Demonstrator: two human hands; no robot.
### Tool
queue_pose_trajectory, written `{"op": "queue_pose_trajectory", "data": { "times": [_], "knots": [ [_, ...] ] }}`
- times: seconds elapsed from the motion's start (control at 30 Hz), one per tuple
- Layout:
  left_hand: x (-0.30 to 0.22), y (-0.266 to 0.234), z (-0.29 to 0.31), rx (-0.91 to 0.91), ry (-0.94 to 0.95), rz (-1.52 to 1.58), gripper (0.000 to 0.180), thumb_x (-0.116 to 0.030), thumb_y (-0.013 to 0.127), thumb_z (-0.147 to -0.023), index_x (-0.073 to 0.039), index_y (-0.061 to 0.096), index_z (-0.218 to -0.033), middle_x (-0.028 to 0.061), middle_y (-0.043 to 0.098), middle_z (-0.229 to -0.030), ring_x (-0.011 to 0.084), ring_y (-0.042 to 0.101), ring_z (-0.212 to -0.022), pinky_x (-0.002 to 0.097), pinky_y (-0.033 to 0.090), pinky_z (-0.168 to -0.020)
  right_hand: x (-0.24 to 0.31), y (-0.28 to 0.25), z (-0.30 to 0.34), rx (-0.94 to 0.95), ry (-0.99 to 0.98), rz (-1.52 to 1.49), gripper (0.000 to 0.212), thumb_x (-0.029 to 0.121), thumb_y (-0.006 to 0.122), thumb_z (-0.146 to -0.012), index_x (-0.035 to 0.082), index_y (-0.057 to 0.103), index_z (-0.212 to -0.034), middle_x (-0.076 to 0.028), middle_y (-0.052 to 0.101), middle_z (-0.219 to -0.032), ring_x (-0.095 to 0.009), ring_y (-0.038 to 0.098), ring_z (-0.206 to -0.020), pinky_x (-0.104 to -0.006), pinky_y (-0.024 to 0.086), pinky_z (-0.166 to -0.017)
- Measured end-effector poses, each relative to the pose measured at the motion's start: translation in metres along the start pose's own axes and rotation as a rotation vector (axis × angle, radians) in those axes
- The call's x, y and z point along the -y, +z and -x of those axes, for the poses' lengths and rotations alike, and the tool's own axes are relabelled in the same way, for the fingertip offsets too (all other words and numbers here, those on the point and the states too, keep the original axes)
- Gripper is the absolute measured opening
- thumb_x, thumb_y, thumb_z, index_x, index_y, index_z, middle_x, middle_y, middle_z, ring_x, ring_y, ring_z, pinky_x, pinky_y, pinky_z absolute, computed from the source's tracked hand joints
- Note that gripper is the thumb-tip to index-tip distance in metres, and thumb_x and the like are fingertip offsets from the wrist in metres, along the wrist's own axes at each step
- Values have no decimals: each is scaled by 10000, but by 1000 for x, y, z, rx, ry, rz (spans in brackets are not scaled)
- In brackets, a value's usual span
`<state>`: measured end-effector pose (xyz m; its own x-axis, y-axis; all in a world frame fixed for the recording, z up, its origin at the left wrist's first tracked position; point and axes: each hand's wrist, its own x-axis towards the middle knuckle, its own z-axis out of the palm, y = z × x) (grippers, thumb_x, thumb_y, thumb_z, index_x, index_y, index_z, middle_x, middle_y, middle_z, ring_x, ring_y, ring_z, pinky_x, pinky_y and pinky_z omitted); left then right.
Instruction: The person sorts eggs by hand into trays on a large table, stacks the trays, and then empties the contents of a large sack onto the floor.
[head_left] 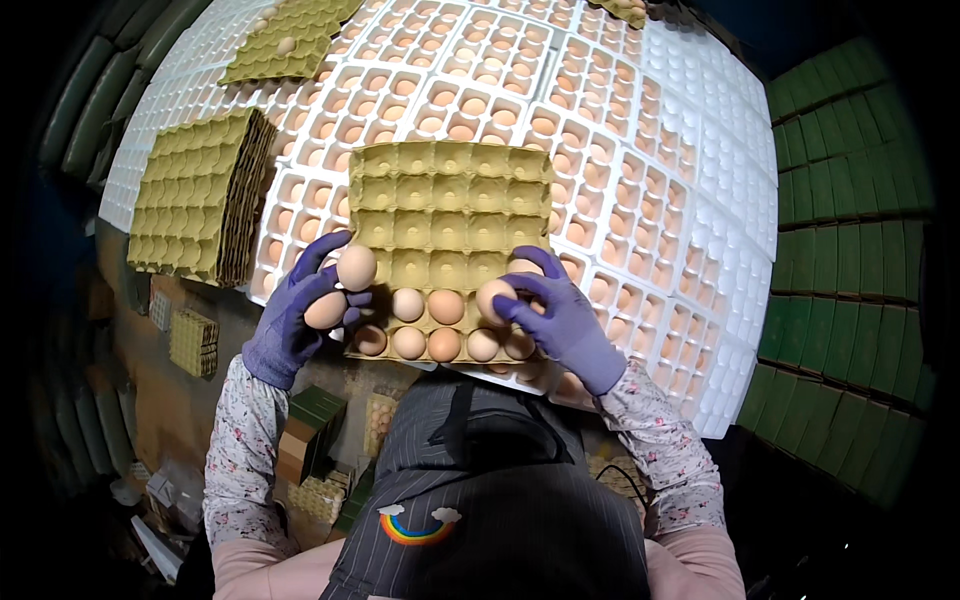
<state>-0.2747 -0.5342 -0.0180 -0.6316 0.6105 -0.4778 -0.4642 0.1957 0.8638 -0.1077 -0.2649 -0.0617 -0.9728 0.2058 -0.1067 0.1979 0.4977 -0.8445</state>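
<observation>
A yellowish pulp egg tray [449,228] lies in front of me on top of white foam trays. Eggs, such as a brown egg [445,307], sit in its two nearest rows, and the cups behind them hold none. My left hand [283,318], in a purple glove, is closed around eggs at the tray's left edge; a pale brown egg [356,268] and a second egg [325,311] show between its fingers. At the right side, my gloved right hand [562,318] pinches an egg [495,301] over the second row. Another egg [524,267] shows behind its fingers; whether it is held I cannot tell.
White foam trays [470,95] full of eggs spread across the table. A stack of pulp trays [190,195] stands at left, with another pulp tray [285,42] farther back. Green boxes [850,255] are piled along the right. Below the table's left edge are cartons [310,425].
</observation>
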Motion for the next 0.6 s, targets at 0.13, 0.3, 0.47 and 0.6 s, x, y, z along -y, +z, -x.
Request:
{"op": "queue_pose_trajectory", "data": {
  "times": [0.13,0.3,0.47,0.6],
  "knots": [
    [13,8,-22,158,459,-810,335,-32,552,-837,-74,647,-1156,137,546,-1241,281,547,-1149,351,474,-912,-2,-28,38,-40,213,-911,497,167,563,-965,56,368,-1409,-131,530,-1289,-201,635,-948,-283,533,-733],
    [36,61,-36,27,528,-1767,386,-171,741,-701,-145,669,-1079,153,450,-1362,354,517,-1085,426,483,-891,-32,-44,93,-177,139,-1019,494,372,459,-1008,75,343,-1386,-111,519,-1287,-204,619,-935,-330,546,-750],
    [65,18,-63,15,374,-2061,263,-160,746,-676,-128,695,-932,149,416,-1414,355,486,-1132,402,478,-902,-42,-62,128,-309,356,-1377,633,550,347,-1001,22,478,-1326,-84,632,-1102,-152,626,-829,-286,525,-731],
    [-11,92,-43,47,268,-1814,346,-189,835,-570,-33,689,-841,198,539,-1258,387,529,-1098,417,438,-957,-105,-112,197,-394,473,-1189,571,492,425,-1000,7,497,-1293,-113,667,-976,-121,622,-752,-250,520,-705]
  ]
}}
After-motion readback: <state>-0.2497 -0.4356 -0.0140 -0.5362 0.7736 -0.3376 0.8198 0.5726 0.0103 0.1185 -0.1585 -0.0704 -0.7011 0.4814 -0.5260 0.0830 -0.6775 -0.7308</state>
